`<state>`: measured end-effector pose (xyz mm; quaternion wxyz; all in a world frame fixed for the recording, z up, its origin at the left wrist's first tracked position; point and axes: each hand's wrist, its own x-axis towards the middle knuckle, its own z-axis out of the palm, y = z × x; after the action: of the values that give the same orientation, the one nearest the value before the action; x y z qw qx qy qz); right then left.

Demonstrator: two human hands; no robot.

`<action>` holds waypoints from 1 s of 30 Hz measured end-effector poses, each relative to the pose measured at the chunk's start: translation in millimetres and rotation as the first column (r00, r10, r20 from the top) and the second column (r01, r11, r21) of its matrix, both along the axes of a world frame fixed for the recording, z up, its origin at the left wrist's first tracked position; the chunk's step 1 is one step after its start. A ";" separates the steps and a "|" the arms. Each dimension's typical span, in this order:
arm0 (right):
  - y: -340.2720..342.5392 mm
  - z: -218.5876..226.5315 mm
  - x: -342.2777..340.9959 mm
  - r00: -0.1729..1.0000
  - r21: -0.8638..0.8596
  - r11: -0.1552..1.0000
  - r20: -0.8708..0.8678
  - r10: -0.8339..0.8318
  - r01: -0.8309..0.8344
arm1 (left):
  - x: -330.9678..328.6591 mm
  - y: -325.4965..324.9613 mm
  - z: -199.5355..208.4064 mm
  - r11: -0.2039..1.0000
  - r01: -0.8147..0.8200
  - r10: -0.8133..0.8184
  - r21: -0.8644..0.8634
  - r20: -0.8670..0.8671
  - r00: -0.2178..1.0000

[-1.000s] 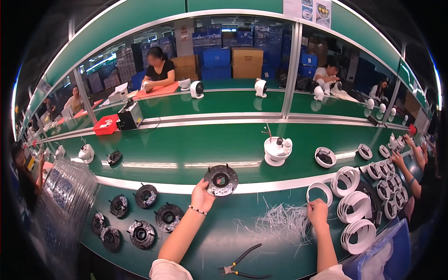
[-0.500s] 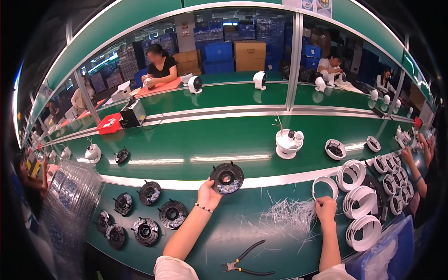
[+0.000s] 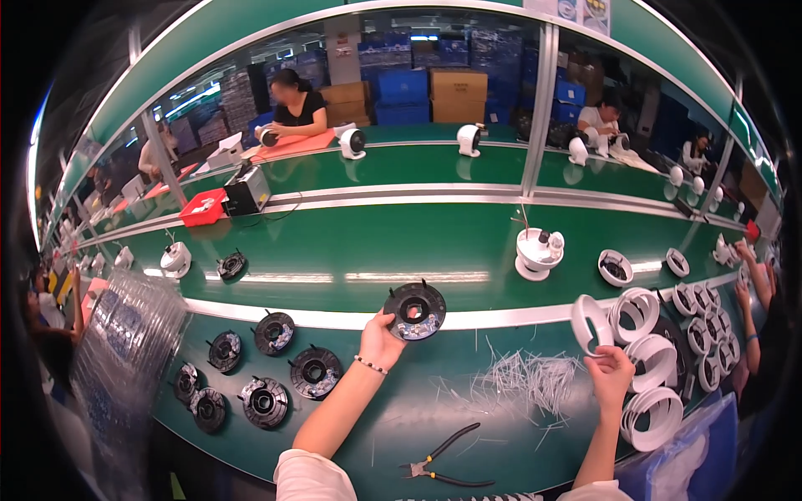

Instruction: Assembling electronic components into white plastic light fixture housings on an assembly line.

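My left hand [image 3: 383,338], closed on the rim of a black disc [image 3: 418,297] just above it, should avoid the exposed circuitry [image 3: 427,326], while my right hand [image 3: 611,371], pinching a white ring [image 3: 591,306] above it, should press lightly to spare the wall.

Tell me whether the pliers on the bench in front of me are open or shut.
Open: the pliers lie on the green bench with their two black handles spread wide apart.
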<state>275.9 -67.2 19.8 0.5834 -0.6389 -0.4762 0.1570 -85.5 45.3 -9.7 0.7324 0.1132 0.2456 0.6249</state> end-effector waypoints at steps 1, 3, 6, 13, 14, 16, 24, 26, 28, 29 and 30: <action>-9.9 5.8 -5.8 0.999 0.001 0.999 0.003 0.049 -0.049 | 7.9 6.3 -3.0 1.000 0.015 -0.015 0.000 0.007 1.000; -18.4 20.6 -36.6 0.955 0.110 0.982 0.274 0.118 -0.153 | 2.5 9.4 -12.3 0.999 0.045 -0.044 -0.003 0.060 0.997; -26.5 35.0 -80.4 0.729 0.108 0.812 0.519 0.446 -0.573 | -25.8 -0.5 -15.1 0.999 0.005 -0.006 0.044 0.017 1.000; -33.5 -8.3 -108.4 0.316 0.162 0.275 0.604 0.731 -0.948 | -1.7 9.5 -3.9 0.996 0.084 -0.084 -0.008 0.004 0.996; -26.6 -15.9 -113.5 0.255 0.172 0.189 0.631 0.733 -0.967 | -4.4 8.3 -1.0 0.998 0.067 -0.066 -0.009 0.024 0.998; -17.6 -23.7 -130.6 0.137 0.152 0.048 0.659 0.740 -0.987 | -24.5 -0.1 -0.7 1.000 0.024 -0.024 0.009 0.058 0.998; 20.4 -36.0 -155.4 -0.370 -0.377 -0.103 0.755 0.542 -0.920 | -4.8 1.2 8.0 1.000 -0.028 0.028 0.000 0.012 1.000; 29.6 -42.5 -176.4 -0.429 -0.397 -0.174 0.759 0.490 -0.901 | -17.2 -4.6 6.6 0.999 -0.025 0.025 0.042 0.011 1.000; 32.2 -41.5 -192.0 -0.580 -0.645 -0.190 0.470 0.666 -0.740 | -21.6 -8.9 9.6 0.999 -0.029 0.030 0.041 -0.010 1.000; 34.0 -41.9 -199.9 -0.582 -0.645 -0.193 0.468 0.665 -0.739 | -24.5 -8.8 12.2 0.998 -0.036 0.037 0.044 -0.024 0.999; 35.1 -43.1 -209.3 -0.548 -0.556 -0.191 0.595 0.588 -0.809 | -28.1 -10.3 13.4 0.998 -0.049 0.050 0.042 -0.033 0.998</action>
<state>66.5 -32.0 -23.3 0.0181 0.0733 -0.9817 0.1750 -113.6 34.9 3.7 0.7097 0.1329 0.2481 0.6458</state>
